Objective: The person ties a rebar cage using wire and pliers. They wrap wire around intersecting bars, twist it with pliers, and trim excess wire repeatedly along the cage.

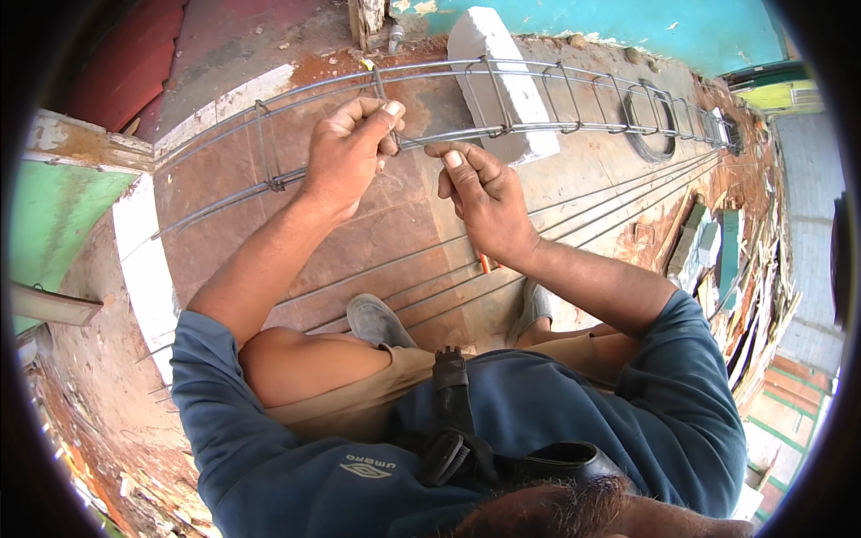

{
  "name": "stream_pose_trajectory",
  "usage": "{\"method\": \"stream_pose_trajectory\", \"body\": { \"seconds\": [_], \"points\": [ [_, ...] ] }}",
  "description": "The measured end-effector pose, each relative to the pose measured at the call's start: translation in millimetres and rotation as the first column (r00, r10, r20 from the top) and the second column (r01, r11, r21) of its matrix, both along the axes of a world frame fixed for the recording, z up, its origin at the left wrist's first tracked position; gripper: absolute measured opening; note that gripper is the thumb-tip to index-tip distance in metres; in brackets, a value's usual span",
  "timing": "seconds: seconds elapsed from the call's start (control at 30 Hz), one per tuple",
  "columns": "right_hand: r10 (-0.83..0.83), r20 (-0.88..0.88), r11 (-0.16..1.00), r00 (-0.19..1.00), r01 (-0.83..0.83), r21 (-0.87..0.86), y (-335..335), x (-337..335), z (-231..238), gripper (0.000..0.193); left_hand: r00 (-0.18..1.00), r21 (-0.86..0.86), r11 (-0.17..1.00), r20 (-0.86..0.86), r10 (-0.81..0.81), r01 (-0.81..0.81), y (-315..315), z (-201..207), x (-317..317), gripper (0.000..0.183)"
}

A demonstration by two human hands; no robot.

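A long cage of steel bars [430, 67] with square wire stirrups [549, 94] runs across in front of me. My left hand [352, 148] is closed around a stirrup [378, 85] near the cage's left part, thumb and fingers pressed together. To its right, my right hand [484, 193] pinches a thin tie wire [413, 142], which stretches toward the left fingers beside the lower bar. The wire's other end is hidden by the left hand. Under my right wrist shows a small orange piece [484, 263], mostly hidden; its kind cannot be made out.
A white block [498, 63] stands under the cage. Farther right lies a coil of dark wire [650, 121]. Several loose bars [592, 211] cross the tiled floor between the cage and my feet. Wood scraps [753, 314] are heaped at the right; a green panel [67, 215] is at the left.
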State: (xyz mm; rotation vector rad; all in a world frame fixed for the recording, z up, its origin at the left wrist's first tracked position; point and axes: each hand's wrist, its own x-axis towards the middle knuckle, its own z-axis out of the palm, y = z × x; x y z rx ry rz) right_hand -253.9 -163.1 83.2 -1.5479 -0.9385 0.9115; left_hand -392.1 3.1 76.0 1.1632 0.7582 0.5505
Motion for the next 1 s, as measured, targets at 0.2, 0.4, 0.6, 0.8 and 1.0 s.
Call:
{"method": "stream_pose_trajectory", "body": {
  "seconds": [0.2,0.4,0.6,0.8,1.0],
  "points": [
    [0.089,0.214,0.996,0.973,-0.084,-0.032,33,-6,-1,0.023,0.999,-0.096,0.995,0.025,0.039,-0.036,42,-3,-3,0.028],
    [0.02,0.127,0.962,0.992,0.015,-0.273,81,9,5,0.027,0.846,0.399,0.913,-0.515,0.14,0.092,93,15,0,0.038],
    [-0.068,-0.067,0.867,0.995,0.026,-0.497,116,12,5,0.028,0.703,0.622,0.699,-0.669,0.241,0.352,151,-2,18,0.042],
    [-0.028,0.255,0.91,0.966,0.13,-0.394,141,19,-4,0.024,0.617,0.314,0.834,-0.786,-0.039,0.453,173,-26,63,0.044],
    [0.052,0.654,0.964,0.755,0.134,-0.231,137,15,-16,0.022,0.752,0.162,0.96,-0.655,-0.07,0.23,182,-56,78,0.031]
  ]
}}
